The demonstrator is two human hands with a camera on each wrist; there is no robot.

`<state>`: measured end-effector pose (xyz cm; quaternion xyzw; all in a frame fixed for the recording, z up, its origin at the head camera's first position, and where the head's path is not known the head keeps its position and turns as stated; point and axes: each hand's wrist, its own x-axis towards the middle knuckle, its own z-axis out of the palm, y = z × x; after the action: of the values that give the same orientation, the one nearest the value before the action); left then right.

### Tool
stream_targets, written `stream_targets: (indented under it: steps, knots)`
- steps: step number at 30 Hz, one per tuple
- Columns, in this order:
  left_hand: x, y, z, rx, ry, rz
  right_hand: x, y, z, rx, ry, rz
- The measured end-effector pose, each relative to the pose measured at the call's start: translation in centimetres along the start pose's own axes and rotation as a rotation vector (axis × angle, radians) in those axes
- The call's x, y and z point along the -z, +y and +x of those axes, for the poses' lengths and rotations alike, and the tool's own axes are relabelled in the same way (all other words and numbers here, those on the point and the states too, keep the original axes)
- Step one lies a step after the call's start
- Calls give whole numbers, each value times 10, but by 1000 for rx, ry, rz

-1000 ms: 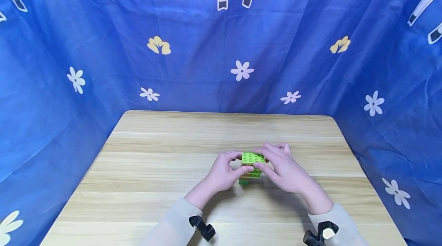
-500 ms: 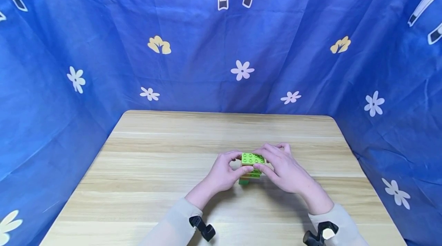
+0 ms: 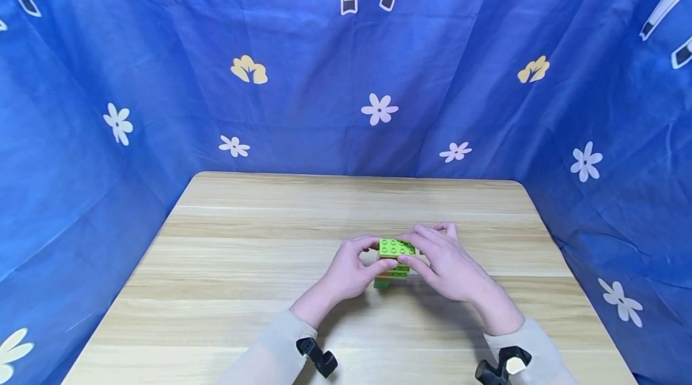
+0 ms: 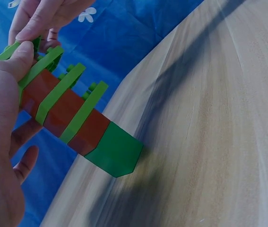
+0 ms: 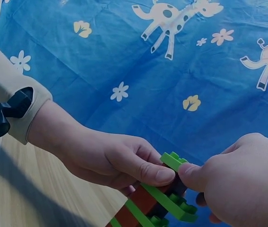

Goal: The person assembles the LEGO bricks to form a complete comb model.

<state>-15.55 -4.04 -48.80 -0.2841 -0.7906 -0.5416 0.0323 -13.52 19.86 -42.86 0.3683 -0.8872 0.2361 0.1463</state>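
A tower of toy building bricks [image 4: 65, 109] stands upright on the table in the head view. It has a dark green brick [image 4: 115, 149] at the bottom, then reddish-brown bricks alternating with thin lime green plates that jut out to one side. On top lies a lime green plate [image 3: 390, 247] with round studs. My left hand [image 3: 346, 271] grips the upper tower from the left, thumb on the near side and fingers behind. From the right, my right hand [image 3: 451, 268] pinches the right end of the top plate, its thumb close to the left thumb [image 5: 152, 174].
The wood-grain table [image 3: 243, 289] spreads around the tower on all sides. A blue curtain [image 3: 303, 103] printed with flowers and animals hangs behind the table and along its sides. Each sleeve carries a black wrist mount [image 3: 318, 358].
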Motion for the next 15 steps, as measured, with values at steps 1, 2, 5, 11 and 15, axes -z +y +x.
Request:
stream_targets:
  steps: [1, 2, 5, 11, 15]
  knots:
    - [0, 0, 0, 2, -1, -2, 0, 0, 0, 2, 0, -2]
    - [0, 0, 0, 2, -1, -4, 0, 0, 0, 4, 0, -5]
    - [0, 0, -1, 4, -4, -9, 0, 0, 0, 8, -2, -11]
    - [0, 0, -1, 8, -2, -7, 1, 1, 0, 15, -10, -16]
    - [0, 0, -1, 2, 1, -6, 2, 1, 0, 17, -13, -21]
